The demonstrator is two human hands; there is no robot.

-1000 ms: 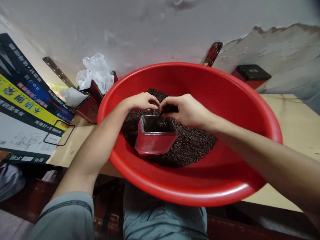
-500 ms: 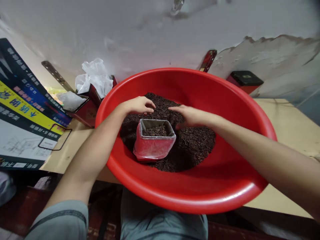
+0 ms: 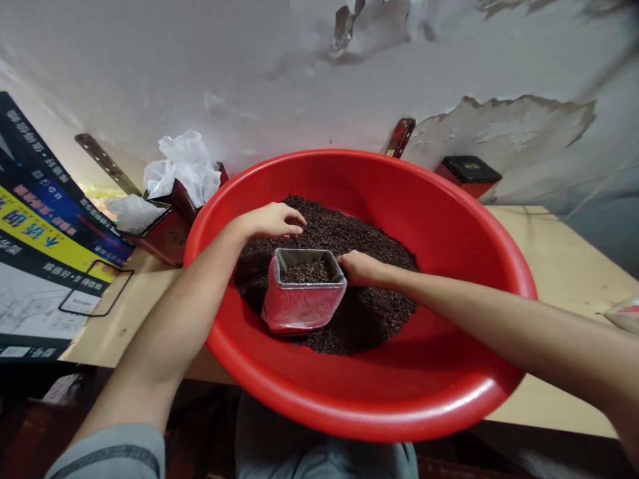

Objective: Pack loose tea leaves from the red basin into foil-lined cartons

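A big red plastic basin (image 3: 369, 399) holds a heap of dark loose tea leaves (image 3: 359, 233). Standing in it on the leaves is a square red tin (image 3: 304, 303), with a clear plastic bag around its outside and some leaves inside. My right hand (image 3: 360, 268) has its fingers closed at the tin's upper right edge; the fingertips are partly hidden. Just behind the tin, over the leaves, my left hand (image 3: 273, 221) hovers with loosely bent fingers and nothing in them.
On the wooden table (image 3: 564, 266), left of the basin, are dark red tins (image 3: 167, 236) with white plastic bags (image 3: 187, 166). A printed carton (image 3: 54, 246) stands far left. A black-lidded tin (image 3: 469, 174) sits behind right, against the peeling wall (image 3: 504, 126).
My right hand has come from over the leaves to the tin's right edge, its spread fingers now closed. My left hand has stayed behind the tin. The view has shifted slightly.
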